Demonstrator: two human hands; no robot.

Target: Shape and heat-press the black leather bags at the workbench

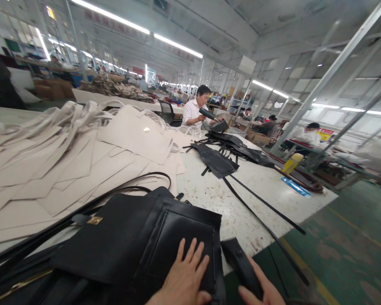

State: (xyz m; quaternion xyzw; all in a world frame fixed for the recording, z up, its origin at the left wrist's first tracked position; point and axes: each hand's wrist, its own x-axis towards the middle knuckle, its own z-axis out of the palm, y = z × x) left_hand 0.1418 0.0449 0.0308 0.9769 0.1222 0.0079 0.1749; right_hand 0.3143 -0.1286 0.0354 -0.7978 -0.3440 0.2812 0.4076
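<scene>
My left hand (189, 271) lies flat with fingers spread on the pocket panel of a black leather bag (114, 237). Gold-coloured hardware (94, 220) shows on the bag, and long black straps run off to its left. In my right hand (266, 288) is a black handheld tool (243, 262); its blunt end is close to the bag's right edge. The fingers wrap round its lower part, and its exact kind is not clear. Both hands are cut off by the bottom of the view.
Pale beige bag pieces with handles (66, 156) are heaped at left. Black leather pieces (216, 159) with long straps lie farther along the white table (203, 195). Near its right edge are a yellow bottle (292, 163) and a blue packet (295, 187). A co-worker (192, 111) works across the table.
</scene>
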